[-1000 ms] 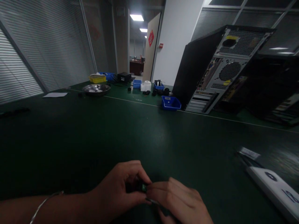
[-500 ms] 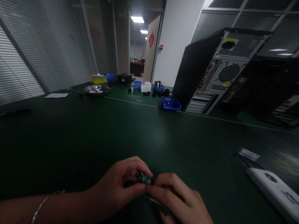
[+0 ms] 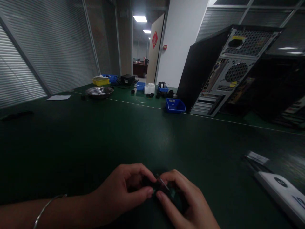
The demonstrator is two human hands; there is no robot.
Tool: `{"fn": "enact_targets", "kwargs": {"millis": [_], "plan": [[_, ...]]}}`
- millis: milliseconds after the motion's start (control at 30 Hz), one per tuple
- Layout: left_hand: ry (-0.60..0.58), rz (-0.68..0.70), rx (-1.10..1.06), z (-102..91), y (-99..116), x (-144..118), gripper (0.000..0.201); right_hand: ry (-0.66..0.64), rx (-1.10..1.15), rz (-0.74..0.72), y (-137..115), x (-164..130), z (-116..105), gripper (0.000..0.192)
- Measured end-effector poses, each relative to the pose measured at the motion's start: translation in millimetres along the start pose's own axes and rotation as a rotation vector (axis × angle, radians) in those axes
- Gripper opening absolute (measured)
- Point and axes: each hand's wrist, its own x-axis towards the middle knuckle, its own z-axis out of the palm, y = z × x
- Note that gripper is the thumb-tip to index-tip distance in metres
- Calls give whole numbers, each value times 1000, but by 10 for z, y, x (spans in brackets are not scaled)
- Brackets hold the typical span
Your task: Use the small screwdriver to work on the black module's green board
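Note:
Low in the head view, my left hand has its thumb and fingers closed on a small dark part, the circuit board whose green face showed half a second ago. My right hand is curled just beside it, fingertips almost meeting those of my left. A thin silvery strip lies between my right thumb and index finger, and something dark greenish shows under the fingers. Blur and shade hide what this is. Both hands are just above the dark green tabletop.
At the right lies a white box-shaped thing with dark markings. Farther back stand a tilted computer case, a blue tray, a metal bowl, a yellow basket and a white paper.
The board has turned, so its green face no longer shows. My right hand has shifted and opened its thumb away slightly, and the silvery strip now shows between its fingers, higher than before.

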Motion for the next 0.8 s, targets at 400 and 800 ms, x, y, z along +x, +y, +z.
{"fn": "enact_targets", "kwargs": {"millis": [400,800], "plan": [[-25,54,-122,71,-31,-28,16,-38,-15,38,-44,0,46,17],[-47,37,-231,-17,-1,23,32,-49,49,55,-27,-8,19,15]]}}
